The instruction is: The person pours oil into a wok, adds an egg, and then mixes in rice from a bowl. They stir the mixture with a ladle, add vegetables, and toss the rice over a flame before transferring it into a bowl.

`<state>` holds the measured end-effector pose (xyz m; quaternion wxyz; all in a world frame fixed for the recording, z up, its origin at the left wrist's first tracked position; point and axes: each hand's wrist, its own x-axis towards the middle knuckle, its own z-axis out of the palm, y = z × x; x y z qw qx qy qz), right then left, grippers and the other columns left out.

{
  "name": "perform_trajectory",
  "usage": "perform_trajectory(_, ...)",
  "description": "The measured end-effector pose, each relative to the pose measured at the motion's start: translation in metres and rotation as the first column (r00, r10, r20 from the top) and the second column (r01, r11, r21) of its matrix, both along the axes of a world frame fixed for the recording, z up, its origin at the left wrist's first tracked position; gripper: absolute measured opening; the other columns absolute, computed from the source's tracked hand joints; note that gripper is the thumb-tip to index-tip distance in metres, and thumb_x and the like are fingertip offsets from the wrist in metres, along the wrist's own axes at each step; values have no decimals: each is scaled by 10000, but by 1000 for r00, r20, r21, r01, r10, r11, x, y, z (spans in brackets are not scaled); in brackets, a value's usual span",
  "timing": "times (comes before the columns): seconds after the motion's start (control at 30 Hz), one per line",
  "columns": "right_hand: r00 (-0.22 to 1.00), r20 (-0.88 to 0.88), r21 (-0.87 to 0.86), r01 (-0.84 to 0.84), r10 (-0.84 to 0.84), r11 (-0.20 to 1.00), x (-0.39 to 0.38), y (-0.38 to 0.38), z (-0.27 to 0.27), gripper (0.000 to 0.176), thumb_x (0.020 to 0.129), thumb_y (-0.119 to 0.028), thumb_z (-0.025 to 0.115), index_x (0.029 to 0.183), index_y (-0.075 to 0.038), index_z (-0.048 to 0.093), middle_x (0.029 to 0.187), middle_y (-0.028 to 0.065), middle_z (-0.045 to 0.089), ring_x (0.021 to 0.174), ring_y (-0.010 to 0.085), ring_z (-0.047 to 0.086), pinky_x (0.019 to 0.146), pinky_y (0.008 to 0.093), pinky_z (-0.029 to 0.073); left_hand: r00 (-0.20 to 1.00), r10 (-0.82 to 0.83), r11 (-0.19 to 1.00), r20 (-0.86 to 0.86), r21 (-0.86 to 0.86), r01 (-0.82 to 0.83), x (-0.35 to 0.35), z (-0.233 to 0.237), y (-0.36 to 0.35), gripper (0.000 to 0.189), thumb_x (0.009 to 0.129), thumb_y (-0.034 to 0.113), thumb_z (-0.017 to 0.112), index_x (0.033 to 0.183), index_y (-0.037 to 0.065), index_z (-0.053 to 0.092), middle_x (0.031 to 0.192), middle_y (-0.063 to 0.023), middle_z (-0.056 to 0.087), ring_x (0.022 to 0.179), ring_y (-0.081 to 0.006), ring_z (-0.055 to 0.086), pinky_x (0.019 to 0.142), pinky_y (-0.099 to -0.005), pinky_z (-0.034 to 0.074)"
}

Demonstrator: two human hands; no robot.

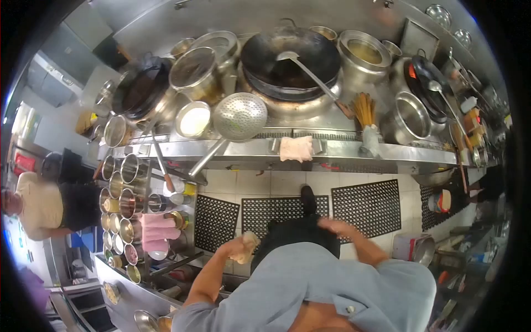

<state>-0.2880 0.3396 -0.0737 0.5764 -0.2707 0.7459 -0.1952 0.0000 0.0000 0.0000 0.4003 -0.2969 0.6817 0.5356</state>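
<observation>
My left hand (pixel 237 252) is closed around a bunched beige cloth (pixel 250 242) beside my left thigh, over the floor. On the other side, my right hand (pixel 336 227) hangs near my right thigh, smeared by motion, so its fingers are hard to make out. Ahead of me a large black wok (pixel 260 58) sits on the range, with a long-handled ladle (pixel 310 74) resting in it. A perforated strainer (pixel 239 117) lies at the range's front edge, its handle jutting out toward me. A folded pinkish cloth (pixel 296 149) hangs on the front rail.
Several metal seasoning containers (pixel 130 167) crowd a stand on my left, where pink cloths (pixel 159 229) hang. Black rubber mats (pixel 366 209) cover parts of the tiled floor. Another person (pixel 47 207) stands at far left. A steel pot (pixel 409 119) and bamboo brush (pixel 365 110) stand right of the wok.
</observation>
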Motion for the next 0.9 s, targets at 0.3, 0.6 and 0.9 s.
perform_trajectory(0.3, 850, -526, -143, -66, -19, 988, 21, -55, 19, 307, 885, -299, 547, 810, -18, 646, 827, 212, 649, 807, 400, 627, 744, 484, 494, 931, 359, 899, -58, 290, -329, 30, -31, 56, 711, 852, 326, 672, 1387, 2, 334, 1241, -135, 548, 1084, -189, 545, 890, -306, 461)
perform_trajectory(0.6, 454, -768, -586, -214, -452, 781, -149, -206, 284, 561, 851, -288, 595, 1312, -14, 431, 959, 262, 630, 897, 433, 617, 890, 469, 463, 887, 454, 869, -87, 265, -418, -16, -15, 71, 626, 843, 272, 678, 1336, 3, 401, 1216, -124, 565, 1050, -194, 566, 885, -313, 467)
perform_trajectory(0.9, 739, -360, -611, 274, -569, 742, -286, -230, 156, 469, 849, -183, 571, 1259, 3, 441, 977, 313, 605, 921, 427, 613, 800, 448, 485, 813, 563, 824, -151, 183, -536, -92, 5, 69, 584, 828, 235, 689, 1298, -4, 439, 1182, -120, 587, 1009, -198, 587, 875, -316, 474)
